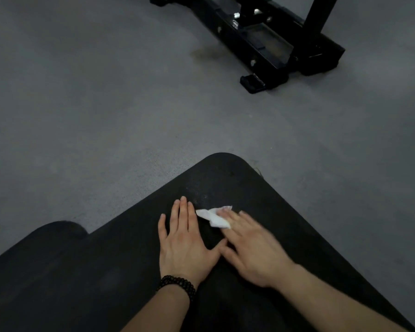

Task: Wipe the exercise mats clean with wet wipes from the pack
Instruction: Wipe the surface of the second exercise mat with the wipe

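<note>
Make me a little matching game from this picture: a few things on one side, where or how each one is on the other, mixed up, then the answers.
Things:
1. wet wipe
2. left hand
3. beaded bracelet
4. black machine frame

States:
A. on the grey floor, beyond the mat's far corner
B. lying flat, fingers straight, on the black mat
C. crumpled and white, under the right hand's fingertips
D. worn around the left wrist

Pairs: 1-C, 2-B, 3-D, 4-A

Black mat [261,200], white wipe [215,216], grey floor [106,104].
</note>
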